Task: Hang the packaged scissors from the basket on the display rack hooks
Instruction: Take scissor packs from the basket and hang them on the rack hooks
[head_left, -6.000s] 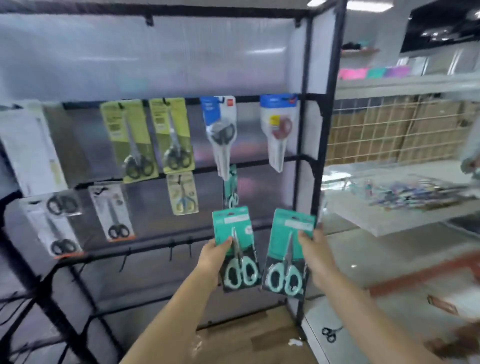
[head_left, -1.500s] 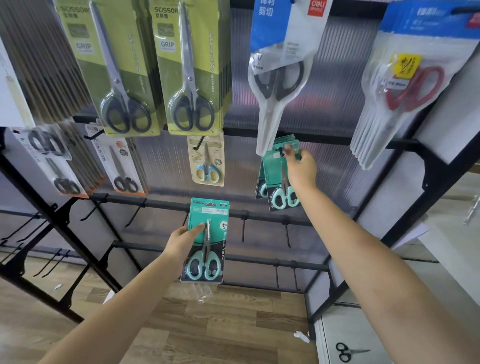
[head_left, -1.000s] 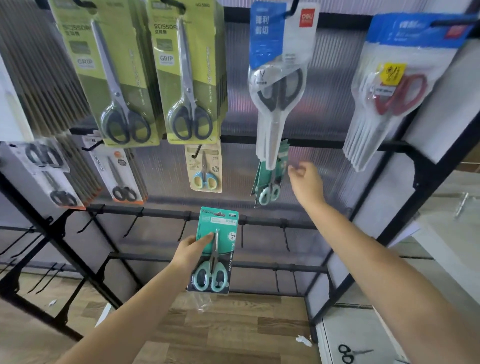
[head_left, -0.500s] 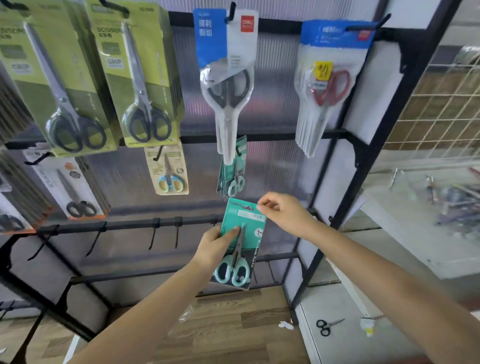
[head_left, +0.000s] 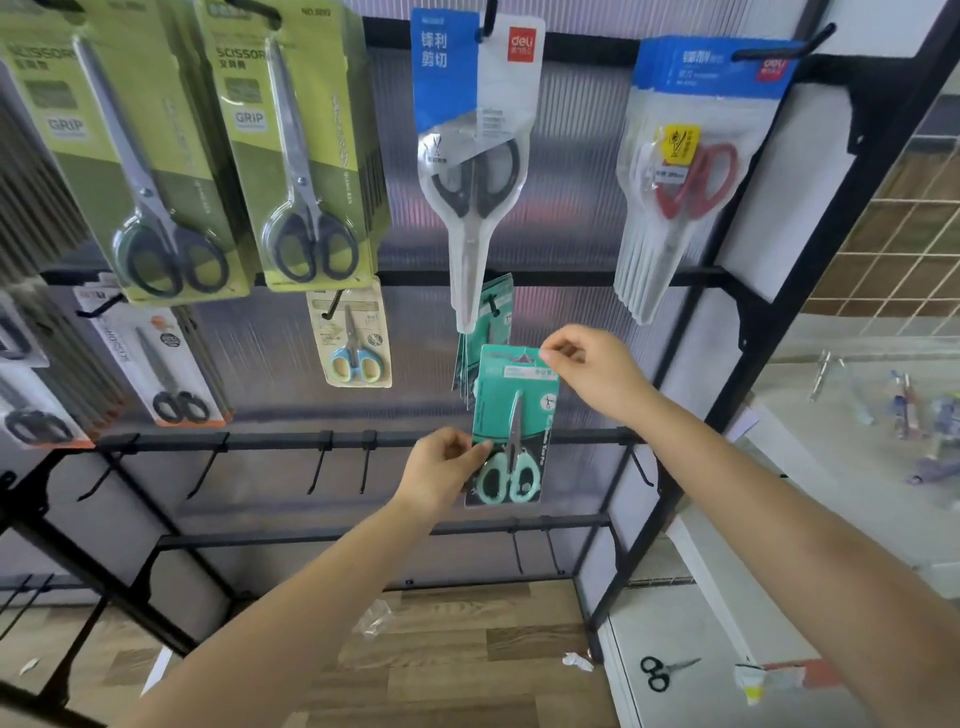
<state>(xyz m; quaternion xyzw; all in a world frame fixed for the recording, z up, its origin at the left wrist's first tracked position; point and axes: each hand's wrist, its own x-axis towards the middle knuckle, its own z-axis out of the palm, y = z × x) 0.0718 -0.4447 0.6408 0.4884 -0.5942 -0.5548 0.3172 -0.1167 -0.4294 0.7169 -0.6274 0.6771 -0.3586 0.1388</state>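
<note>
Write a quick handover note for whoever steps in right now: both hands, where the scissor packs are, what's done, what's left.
Left hand grips the lower left edge of the teal scissors pack.
Right hand pinches that pack's top right corner.
The pack is held upright in front of the rack, below the hung teal packs, and is not on a hook.
Done: several teal packs hang on the middle-row hook.
Left: lift this pack and slip its top hole onto that hook. The basket is out of view.
</note>
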